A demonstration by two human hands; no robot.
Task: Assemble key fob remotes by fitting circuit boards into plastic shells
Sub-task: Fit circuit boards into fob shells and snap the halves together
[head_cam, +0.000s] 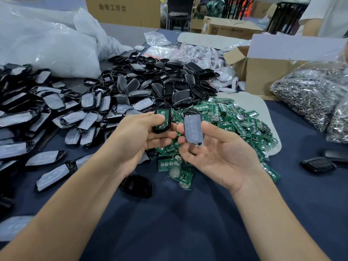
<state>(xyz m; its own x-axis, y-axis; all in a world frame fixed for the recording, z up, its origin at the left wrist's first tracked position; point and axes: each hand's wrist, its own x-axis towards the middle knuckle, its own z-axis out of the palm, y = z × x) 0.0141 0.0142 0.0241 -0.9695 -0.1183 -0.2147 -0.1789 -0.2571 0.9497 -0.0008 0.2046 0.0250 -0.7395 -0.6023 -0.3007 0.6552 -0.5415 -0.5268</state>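
Here, pinches a black shell (163, 129) in the left hand (139, 136), green board (161, 112) seated inside, open face tilted up, likely for checking the fit. Cradles a film-wrapped cover (192, 127) in the right hand (216, 151), fingers (181, 141) curled loosely round it, just beside the shell, probably to close it. Hovers over the board pile (231, 119) on the tabletop (188, 213). Cannot see the shell's middle behind the thumb, nor any clips.

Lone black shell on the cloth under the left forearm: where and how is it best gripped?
Pinch the shell across its narrow width, coming from above and its right. It lies flat and alone on the cloth, right and near sides free; the left forearm crosses its far-left corner, so that side is likely blocked.
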